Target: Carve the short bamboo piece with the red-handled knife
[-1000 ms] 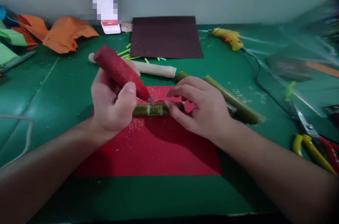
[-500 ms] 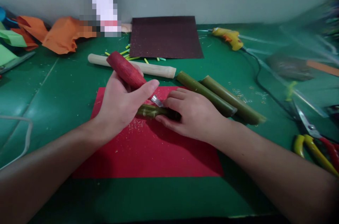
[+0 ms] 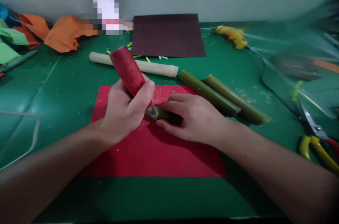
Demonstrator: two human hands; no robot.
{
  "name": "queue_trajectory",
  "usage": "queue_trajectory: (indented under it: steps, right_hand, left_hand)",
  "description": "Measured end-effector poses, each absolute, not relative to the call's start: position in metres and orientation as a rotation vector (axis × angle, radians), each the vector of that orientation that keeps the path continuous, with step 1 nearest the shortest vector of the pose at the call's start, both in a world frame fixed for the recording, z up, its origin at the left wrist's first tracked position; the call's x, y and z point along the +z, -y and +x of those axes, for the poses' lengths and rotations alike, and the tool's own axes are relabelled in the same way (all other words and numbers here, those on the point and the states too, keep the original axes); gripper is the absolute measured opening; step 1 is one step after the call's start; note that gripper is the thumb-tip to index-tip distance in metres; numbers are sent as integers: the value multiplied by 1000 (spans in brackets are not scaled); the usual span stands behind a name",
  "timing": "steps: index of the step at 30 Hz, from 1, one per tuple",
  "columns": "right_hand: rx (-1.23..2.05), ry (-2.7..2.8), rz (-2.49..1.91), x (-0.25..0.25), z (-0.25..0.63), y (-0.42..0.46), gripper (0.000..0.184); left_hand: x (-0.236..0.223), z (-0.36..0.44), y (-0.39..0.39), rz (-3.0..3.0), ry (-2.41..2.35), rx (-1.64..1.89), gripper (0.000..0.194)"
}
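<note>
My left hand (image 3: pixel 127 107) is wrapped round the thick red handle of a carving knife (image 3: pixel 127 72). Its short metal blade points down and meets a green bamboo piece (image 3: pixel 160 113). The bamboo lies on a red sheet (image 3: pixel 159 157), and my right hand (image 3: pixel 194 116) grips its right end between thumb and fingers. Part of the bamboo is hidden by both hands. Pale shavings are scattered over the sheet around it.
Two green bamboo tubes (image 3: pixel 209 91) and a peeled pale stick (image 3: pixel 156 69) lie behind my hands. A dark sheet (image 3: pixel 169 36) leans at the wall. On the right are a yellow glue gun (image 3: pixel 233 36) and scissors (image 3: pixel 316 130); orange paper (image 3: pixel 63 35) is at back left.
My left hand has tilted the knife more upright, and its blade has moved down and left along the bamboo. My right hand keeps its grip. The view has shifted slightly.
</note>
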State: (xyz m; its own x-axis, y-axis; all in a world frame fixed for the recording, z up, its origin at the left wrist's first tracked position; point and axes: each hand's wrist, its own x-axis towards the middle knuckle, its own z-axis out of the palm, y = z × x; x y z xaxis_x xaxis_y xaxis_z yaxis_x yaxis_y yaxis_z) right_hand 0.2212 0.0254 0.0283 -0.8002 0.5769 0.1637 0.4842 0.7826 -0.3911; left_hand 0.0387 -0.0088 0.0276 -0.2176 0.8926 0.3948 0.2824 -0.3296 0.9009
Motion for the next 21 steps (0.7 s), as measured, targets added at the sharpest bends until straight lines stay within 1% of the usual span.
queue_trajectory:
  steps: [6, 9, 15, 18, 21]
  right_hand:
    - [589, 2688, -831, 28, 219, -25, 30]
    - [641, 2676, -826, 28, 219, -24, 30]
    - [586, 2665, -829, 26, 219, -24, 33]
    - [605, 2661, -819, 25, 218, -25, 32]
    - [644, 2649, -823, 25, 218, -26, 32]
  left_hand:
    - [24, 40, 7, 1662, -1344, 1526, 16]
    - [25, 40, 9, 1742, -1429, 1464, 15]
    - [26, 45, 9, 1762, -1552, 1313, 20]
    - [25, 46, 7, 1697, -1606, 1214, 25]
    - [25, 47, 6, 1669, -1620, 1200, 29]
